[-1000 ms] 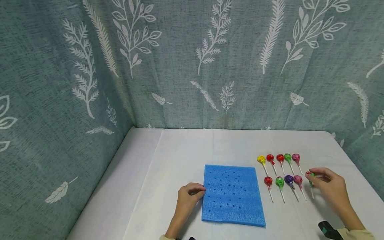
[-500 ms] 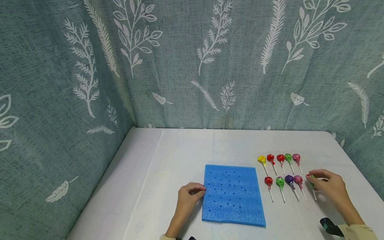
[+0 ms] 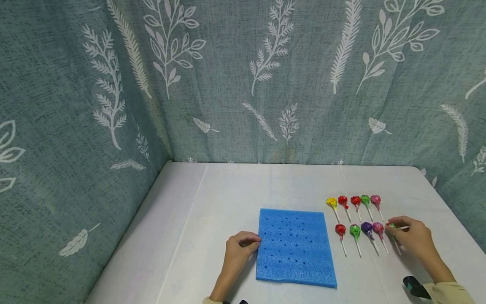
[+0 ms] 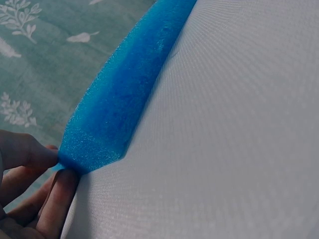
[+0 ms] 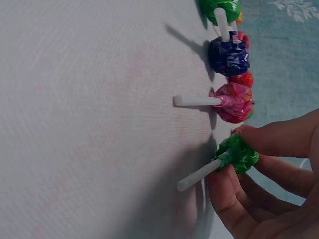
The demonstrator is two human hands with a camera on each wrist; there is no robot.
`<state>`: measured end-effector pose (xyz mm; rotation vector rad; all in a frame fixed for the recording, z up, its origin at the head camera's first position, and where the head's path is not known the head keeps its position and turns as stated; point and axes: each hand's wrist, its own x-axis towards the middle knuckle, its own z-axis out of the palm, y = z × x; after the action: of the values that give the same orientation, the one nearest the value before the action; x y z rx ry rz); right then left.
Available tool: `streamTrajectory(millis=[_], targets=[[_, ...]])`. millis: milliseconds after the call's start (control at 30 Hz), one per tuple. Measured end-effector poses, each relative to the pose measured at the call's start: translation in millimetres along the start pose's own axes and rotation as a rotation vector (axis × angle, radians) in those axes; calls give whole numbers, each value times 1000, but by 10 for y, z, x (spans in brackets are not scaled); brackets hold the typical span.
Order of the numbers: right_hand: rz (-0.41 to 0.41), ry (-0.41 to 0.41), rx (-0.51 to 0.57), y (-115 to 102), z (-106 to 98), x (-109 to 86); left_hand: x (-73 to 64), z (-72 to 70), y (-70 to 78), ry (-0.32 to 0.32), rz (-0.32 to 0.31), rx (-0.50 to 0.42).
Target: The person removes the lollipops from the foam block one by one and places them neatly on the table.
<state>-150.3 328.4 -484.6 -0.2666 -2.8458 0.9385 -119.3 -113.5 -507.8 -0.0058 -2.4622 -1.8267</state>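
My right hand (image 3: 414, 238) pinches a green-wrapped lollipop (image 5: 238, 154) by its candy head, the white stick pointing down toward the near side. It is at the right end of the nearer row, right beside a pink lollipop (image 3: 378, 228). My left hand (image 3: 238, 251) holds the left edge of a blue foam board (image 3: 296, 270) dotted with small holes. In the left wrist view, thumb and fingers pinch the edge of the foam (image 4: 119, 99). The board lies flat on the white table.
Left of the held one lie a purple lollipop (image 3: 366, 228), a green lollipop (image 3: 355, 231) and a red lollipop (image 3: 340, 229). A farther row starts with a yellow lollipop (image 3: 331, 202) and ends with a pink one. A patterned curtain (image 3: 228, 105) hangs behind the white table (image 3: 205, 202).
My right hand has shifted slightly right, then back left with the green lollipop, which now sits closer to the pink one. The left hand and the foam board have not moved.
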Motion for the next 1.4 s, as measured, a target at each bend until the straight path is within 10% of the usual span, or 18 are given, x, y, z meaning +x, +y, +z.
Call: streamTrajectory(millis=[1400], targets=[[-15, -79, -40, -28, 31, 49, 26, 19, -95, 8, -8, -5]])
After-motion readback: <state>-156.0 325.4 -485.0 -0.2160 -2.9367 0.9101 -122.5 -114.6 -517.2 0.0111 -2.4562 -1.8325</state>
